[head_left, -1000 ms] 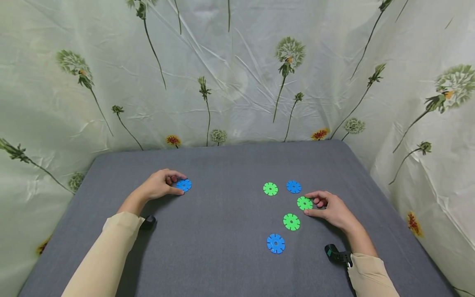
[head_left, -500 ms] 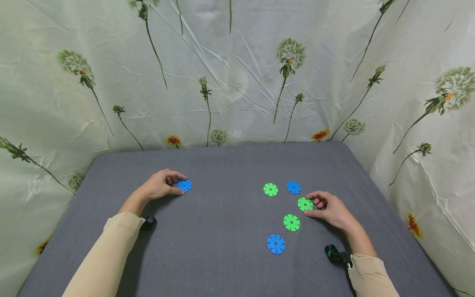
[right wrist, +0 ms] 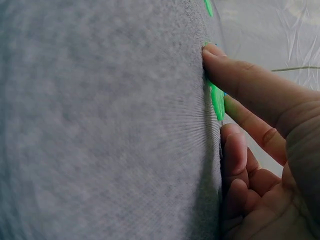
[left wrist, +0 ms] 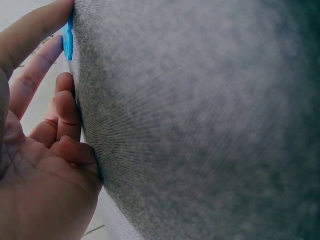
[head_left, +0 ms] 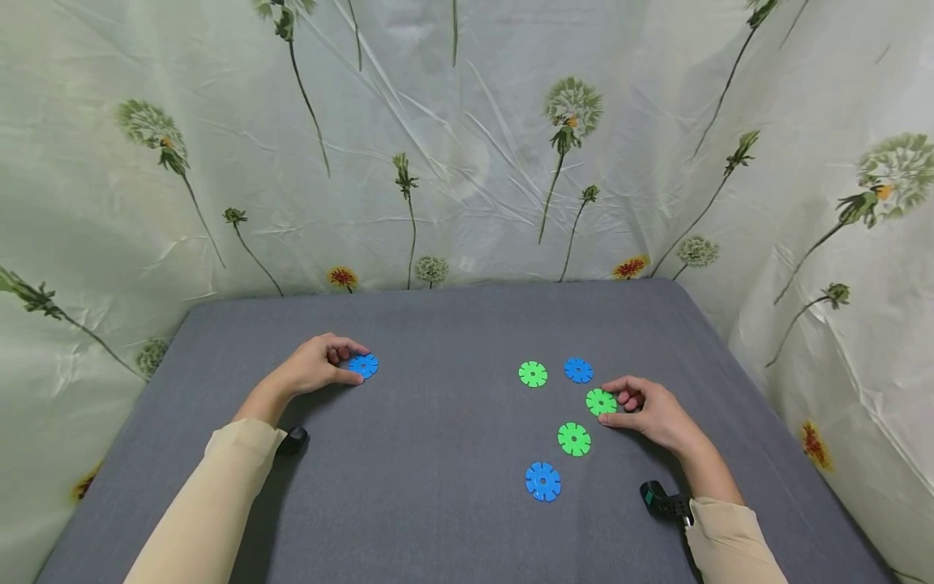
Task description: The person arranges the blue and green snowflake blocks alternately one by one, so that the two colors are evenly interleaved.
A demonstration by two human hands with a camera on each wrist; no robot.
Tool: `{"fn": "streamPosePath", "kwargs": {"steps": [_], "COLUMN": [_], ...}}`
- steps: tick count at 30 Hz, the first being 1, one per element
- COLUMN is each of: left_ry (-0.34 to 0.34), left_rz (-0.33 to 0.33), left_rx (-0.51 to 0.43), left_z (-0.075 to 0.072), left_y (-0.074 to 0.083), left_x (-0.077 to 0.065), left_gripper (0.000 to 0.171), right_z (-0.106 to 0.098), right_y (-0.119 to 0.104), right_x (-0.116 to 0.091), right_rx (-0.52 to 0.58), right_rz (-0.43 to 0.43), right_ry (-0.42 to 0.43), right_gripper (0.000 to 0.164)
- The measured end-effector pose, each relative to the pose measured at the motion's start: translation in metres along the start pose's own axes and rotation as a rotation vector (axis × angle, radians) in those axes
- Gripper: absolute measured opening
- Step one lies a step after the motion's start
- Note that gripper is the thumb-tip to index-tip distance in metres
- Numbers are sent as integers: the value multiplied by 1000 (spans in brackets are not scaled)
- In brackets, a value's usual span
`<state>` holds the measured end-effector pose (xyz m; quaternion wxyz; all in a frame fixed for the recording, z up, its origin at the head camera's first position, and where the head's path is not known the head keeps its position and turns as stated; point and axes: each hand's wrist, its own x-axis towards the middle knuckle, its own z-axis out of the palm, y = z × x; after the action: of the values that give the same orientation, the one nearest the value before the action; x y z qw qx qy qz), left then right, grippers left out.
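1. L hand (head_left: pixel 321 362): thumb + index parted just enough to span blue disc (head_left: pixel 363 366), pinching opp. edges; disc looks flat on tbl (head_left: pixel 452 438), L of ctr.
2. R hand (head_left: pixel 649 410): same pinch on green disc (head_left: pixel 601 402), R of ctr.
3. Est.: discs thin; tips low on rim, light squeeze, keep level.
4. R side tight: 2nd blue disc (head_left: pixel 579 370) just beyond, 2nd green disc (head_left: pixel 574 439) nearer person.
5. Wide bare tbl btwn hands; far edge + curtain (head_left: pixel 474 235) well apart from both.

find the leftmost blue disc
In the head view, the blue disc is left of centre on the grey table, held by the left hand.
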<state>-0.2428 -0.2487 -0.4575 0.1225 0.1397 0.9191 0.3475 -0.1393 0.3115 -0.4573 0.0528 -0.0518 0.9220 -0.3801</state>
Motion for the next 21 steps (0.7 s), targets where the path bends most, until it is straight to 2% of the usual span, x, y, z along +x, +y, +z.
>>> {"fn": "streamPosePath", "kwargs": {"steps": [7, 17, 21], "left_ry": [1, 4, 4], "left_rz": [-1, 3, 0], "left_rx": [7, -4, 3], "left_z": [0, 1, 1], "left_y": [0, -1, -1], "left_x": [-1, 0, 0], "left_gripper": [45, 44, 44], "right_z": [0, -3, -2], "right_y": [-2, -8, -9], "right_x": [1, 5, 5], "right_rx": [-13, -20, -33], "right_rz": [8, 37, 52], "right_ry": [4, -57, -50], "right_gripper": [43, 46, 47]}}
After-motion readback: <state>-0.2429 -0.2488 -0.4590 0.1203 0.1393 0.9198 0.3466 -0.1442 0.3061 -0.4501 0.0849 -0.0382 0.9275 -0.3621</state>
